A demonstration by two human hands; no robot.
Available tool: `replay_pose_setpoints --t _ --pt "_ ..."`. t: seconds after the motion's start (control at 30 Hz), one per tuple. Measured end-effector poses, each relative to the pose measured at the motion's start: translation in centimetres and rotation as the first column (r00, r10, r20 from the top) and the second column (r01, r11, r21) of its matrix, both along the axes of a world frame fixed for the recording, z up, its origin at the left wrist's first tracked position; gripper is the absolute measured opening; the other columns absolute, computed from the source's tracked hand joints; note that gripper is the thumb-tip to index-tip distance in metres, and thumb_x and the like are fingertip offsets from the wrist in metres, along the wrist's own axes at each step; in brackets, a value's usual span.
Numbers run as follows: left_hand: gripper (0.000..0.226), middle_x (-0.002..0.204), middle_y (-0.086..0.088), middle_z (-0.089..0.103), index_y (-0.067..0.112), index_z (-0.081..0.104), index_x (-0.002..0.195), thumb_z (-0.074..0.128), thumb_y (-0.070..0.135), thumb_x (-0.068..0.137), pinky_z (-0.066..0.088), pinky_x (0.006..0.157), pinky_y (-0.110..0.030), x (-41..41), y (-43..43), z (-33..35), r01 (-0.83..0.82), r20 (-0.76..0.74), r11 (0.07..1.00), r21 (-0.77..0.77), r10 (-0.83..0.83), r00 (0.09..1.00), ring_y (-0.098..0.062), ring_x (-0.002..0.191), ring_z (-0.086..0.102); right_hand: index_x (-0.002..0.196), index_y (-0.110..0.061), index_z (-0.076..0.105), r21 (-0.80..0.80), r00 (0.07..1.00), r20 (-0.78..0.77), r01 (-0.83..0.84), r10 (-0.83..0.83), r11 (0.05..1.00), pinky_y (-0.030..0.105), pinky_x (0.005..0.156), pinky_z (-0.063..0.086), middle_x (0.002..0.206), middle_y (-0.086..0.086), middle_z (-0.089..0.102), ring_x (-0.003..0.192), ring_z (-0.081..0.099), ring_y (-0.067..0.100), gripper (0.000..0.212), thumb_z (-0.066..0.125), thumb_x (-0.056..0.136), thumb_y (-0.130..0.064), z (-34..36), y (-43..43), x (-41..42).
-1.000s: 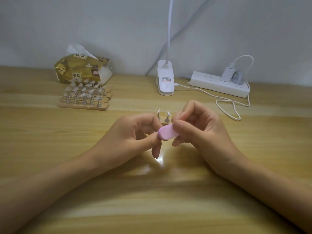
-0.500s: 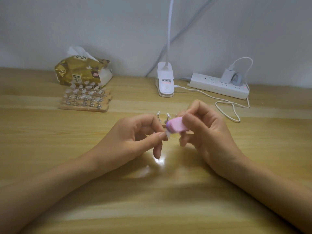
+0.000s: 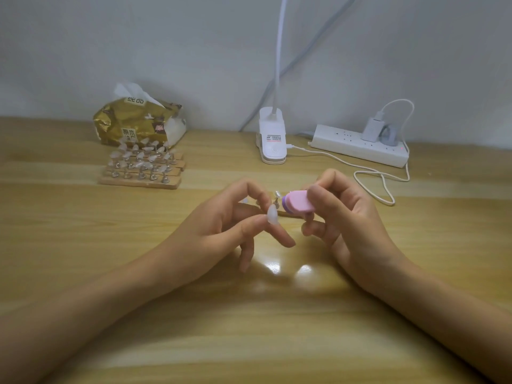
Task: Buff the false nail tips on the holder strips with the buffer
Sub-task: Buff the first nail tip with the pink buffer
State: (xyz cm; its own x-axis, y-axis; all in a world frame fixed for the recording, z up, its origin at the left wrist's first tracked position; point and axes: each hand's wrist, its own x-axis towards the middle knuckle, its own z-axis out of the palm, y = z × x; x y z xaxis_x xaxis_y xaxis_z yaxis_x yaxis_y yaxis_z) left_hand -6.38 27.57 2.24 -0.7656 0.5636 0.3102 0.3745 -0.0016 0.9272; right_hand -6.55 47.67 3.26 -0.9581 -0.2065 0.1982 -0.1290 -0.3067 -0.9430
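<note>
Pink buffer (image 3: 298, 203) with a purple layer, held in the right hand (image 3: 343, 220): thumb on the near face, fingers curled over the top and back, little finger tucked below. Its rounded end points left, towards the left hand (image 3: 227, 228).

The left hand pinches one clear nail tip (image 3: 272, 215) between thumb and index finger. The tip is upright, lifted off the table (image 3: 249, 328). Middle finger sticks out to the right under the tip; the other fingers hang curled down. Buffer end and nail tip are just beside each other, a small gap between them, not touching.

Behind the hands, between them, a wooden holder strip (image 3: 286, 214) lies on the table, mostly hidden. One small metal stand with a tip on it shows above the index finger. Cannot tell how many more it carries.

Back left: stack of holder strips (image 3: 142, 173) full of clear tips on metal stands, just in front of a gold tissue pack (image 3: 138, 121) with a tissue poking out. Back centre: white clip lamp (image 3: 273, 144), its neck going up out of view. Back right: white power strip (image 3: 357, 146) with a charger (image 3: 372, 128) plugged in, and a white cable (image 3: 379, 178) looping on the table. Both forearms rest on the wood.
</note>
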Motion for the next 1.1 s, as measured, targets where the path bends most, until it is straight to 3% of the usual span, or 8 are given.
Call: replay_pose_setpoints --t 0.17,0.3,0.53,0.67,0.83,0.97,1.0,1.1 --pt "0.016 0.101 -0.007 0.074 0.009 0.052 0.096 0.053 0.024 0.095 0.041 0.055 -0.004 0.01 0.16 0.20 -0.035 -0.032 0.999 0.037 0.036 0.999 -0.015 0.057 0.058 0.067 -0.023 0.059 -0.031 0.997 0.062 0.039 -0.037 0.999 0.019 0.050 0.050 0.094 0.022 0.057 0.069 0.054 0.017 0.014 0.066 0.078 -0.020 0.01 0.22 -0.24" --pt "0.017 0.089 0.005 0.070 0.018 0.062 0.091 0.061 0.035 0.090 0.040 0.056 -0.006 -0.19 -0.10 0.03 -0.159 -0.087 0.987 -0.006 0.158 0.984 -0.008 0.062 0.059 0.064 -0.026 0.061 -0.029 0.998 0.063 0.024 -0.023 0.999 0.018 0.050 0.049 0.090 0.019 0.056 0.067 0.054 0.014 0.016 0.066 0.078 -0.021 0.04 0.06 -0.17" --pt "0.012 0.088 0.004 0.067 0.031 0.065 0.093 0.054 0.034 0.091 0.040 0.044 -0.016 -0.33 -0.21 -0.33 -0.111 -0.040 0.993 0.034 0.112 0.993 -0.011 0.059 0.060 0.064 -0.027 0.063 -0.021 0.999 0.046 -0.006 0.007 1.000 0.017 0.049 0.048 0.086 0.015 0.057 0.063 0.054 0.010 0.017 0.065 0.079 -0.021 0.04 0.02 -0.16" --pt "0.013 0.086 0.008 0.065 0.026 0.063 0.095 0.054 0.034 0.091 0.040 0.045 -0.016 -0.46 -0.15 -0.55 -0.086 -0.030 0.996 -0.013 0.085 0.996 -0.009 0.060 0.056 0.069 -0.024 0.062 -0.018 0.998 -0.003 -0.055 0.055 0.998 0.016 0.048 0.047 0.072 -0.002 0.064 0.055 0.053 0.006 0.013 0.066 0.080 -0.019 -0.13 0.09 -0.20" --pt "0.015 0.077 0.006 0.068 0.024 0.068 0.088 0.062 0.037 0.086 0.039 0.050 -0.014 -0.36 -0.19 -0.47 -0.097 -0.049 0.993 -0.070 0.094 0.994 -0.005 0.053 0.048 0.076 -0.021 0.065 0.104 0.987 -0.104 -0.112 0.122 0.988 0.021 0.053 0.051 0.078 0.004 0.066 0.063 0.060 0.016 0.016 0.079 0.077 -0.013 -0.27 0.02 -0.05" --pt "0.008 0.068 0.006 0.068 0.016 0.071 0.083 0.067 0.019 0.088 0.037 0.049 -0.008 -0.16 -0.24 -0.30 -0.145 -0.054 0.988 -0.051 0.143 0.988 0.001 0.049 0.050 0.074 -0.021 0.065 0.131 0.993 -0.110 -0.037 0.052 0.991 0.020 0.055 0.052 0.077 0.003 0.068 0.061 0.060 0.013 0.016 0.080 0.077 -0.016 -0.17 0.09 -0.04" --pt "0.007 0.067 0.005 0.069 0.016 0.072 0.082 0.068 0.019 0.087 0.038 0.047 -0.013 -0.10 -0.29 -0.29 -0.154 -0.059 0.987 -0.048 0.152 0.987 -0.003 0.048 0.052 0.074 -0.021 0.065 0.136 0.992 -0.115 -0.040 0.056 0.990 0.020 0.055 0.052 0.077 0.003 0.068 0.061 0.061 0.013 0.017 0.080 0.077 -0.016 -0.21 0.03 0.09" --pt "0.016 0.070 0.000 0.072 0.019 0.072 0.086 0.067 0.035 0.082 0.045 0.052 -0.049 0.13 -0.23 -0.16 -0.180 -0.121 0.980 -0.088 0.169 0.978 -0.043 0.058 0.056 0.075 -0.017 0.063 0.168 0.983 -0.155 -0.069 0.096 0.983 0.020 0.054 0.052 0.076 -0.001 0.068 0.060 0.062 0.012 0.018 0.079 0.078 -0.010 -0.26 -0.20 0.42"
